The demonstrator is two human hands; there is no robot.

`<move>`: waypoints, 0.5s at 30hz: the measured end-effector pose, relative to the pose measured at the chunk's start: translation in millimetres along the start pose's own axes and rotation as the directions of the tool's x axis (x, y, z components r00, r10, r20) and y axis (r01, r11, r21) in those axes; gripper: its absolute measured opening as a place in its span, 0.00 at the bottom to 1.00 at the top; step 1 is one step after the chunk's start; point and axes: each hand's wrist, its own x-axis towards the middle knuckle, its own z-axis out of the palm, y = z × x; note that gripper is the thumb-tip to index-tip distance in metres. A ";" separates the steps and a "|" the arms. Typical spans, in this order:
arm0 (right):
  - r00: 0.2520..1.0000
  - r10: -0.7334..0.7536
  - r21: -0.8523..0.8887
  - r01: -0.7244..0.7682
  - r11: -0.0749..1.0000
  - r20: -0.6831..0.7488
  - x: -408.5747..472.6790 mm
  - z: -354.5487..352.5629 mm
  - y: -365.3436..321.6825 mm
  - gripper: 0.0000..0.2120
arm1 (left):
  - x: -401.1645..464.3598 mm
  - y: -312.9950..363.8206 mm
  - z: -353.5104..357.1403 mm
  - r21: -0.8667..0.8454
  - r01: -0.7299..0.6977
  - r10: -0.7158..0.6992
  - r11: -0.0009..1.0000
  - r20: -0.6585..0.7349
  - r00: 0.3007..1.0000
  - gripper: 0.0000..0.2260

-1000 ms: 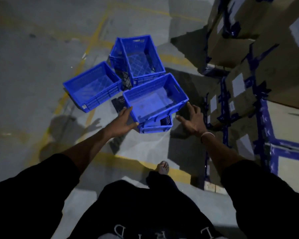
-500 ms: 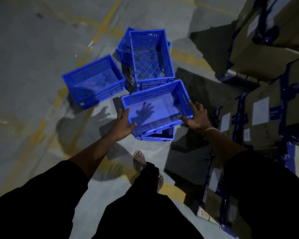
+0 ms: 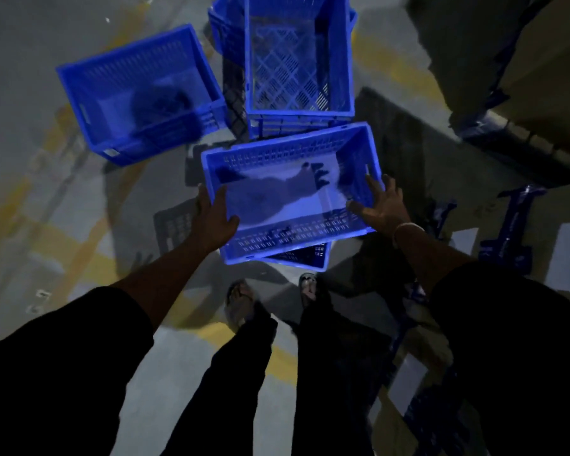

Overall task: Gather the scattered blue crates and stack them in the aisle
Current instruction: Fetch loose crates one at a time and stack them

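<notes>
A person's left hand (image 3: 213, 218) and right hand (image 3: 384, 205) grip opposite ends of a blue crate (image 3: 290, 192), fingers curled over its rim, atop a lower crate (image 3: 305, 256) on the aisle floor (image 3: 30, 93). The seating step appears under way; next, squaring it before fetching the loose crate (image 3: 139, 93).

One head-worn wide-angle view looks steeply down past both arms at the nearby floor (image 3: 30, 133).

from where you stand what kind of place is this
Most likely a warehouse or storeroom aisle. The bare concrete floor carries painted yellow lines, taped cardboard cartons are stacked along the right side, and blue plastic crates sit on the floor.
</notes>
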 end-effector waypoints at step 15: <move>1.000 -0.004 0.008 0.003 1.000 0.019 153.4 57.0 62.4 0.47 | 107.0 -20.2 87.9 -0.048 0.372 -0.373 0.927 -0.229 0.899 0.41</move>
